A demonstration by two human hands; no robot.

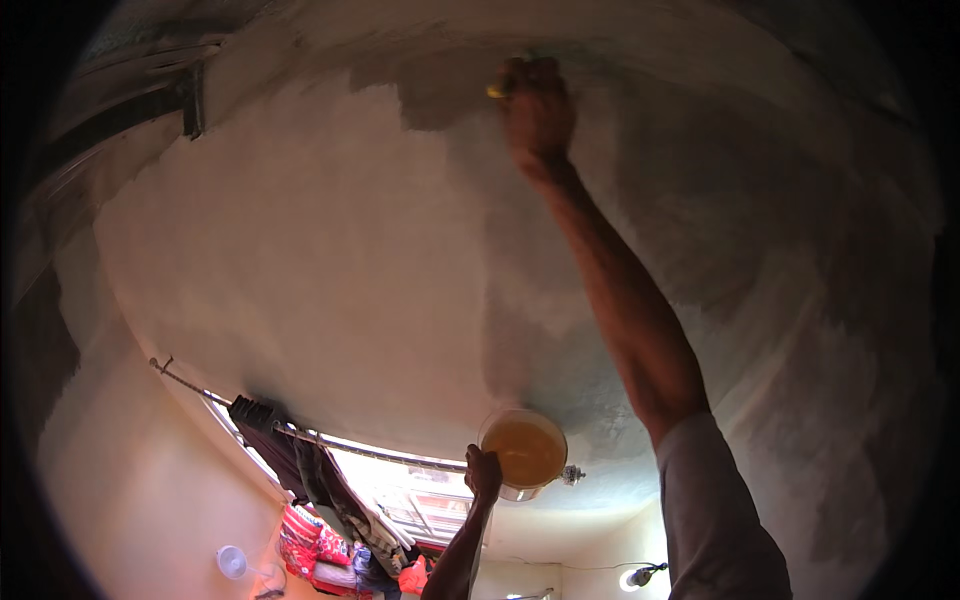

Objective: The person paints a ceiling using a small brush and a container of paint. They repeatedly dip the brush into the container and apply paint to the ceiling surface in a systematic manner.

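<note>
High up on the wall (300, 230), my right hand (540, 110) is closed around a small object with a yellow end (495, 91). The fingers and motion blur hide most of that object, so its kind does not show. Darker, damp-looking patches (430, 95) spread beside and below this hand over the paler, rough surface. Lower down, my left hand (483, 474) grips the rim of a round bucket (519, 494) by its left side. Brownish-orange liquid (523, 450) fills much of the bucket, which appears tilted toward me.
A curtain rod (390, 456) runs under the plaster, with dark curtains (275, 440) bunched before a bright window (420, 500). Red patterned bedding (300, 540) lies below. A round pale object (231, 562) is at lower left, a lit lamp (635, 578) at lower right.
</note>
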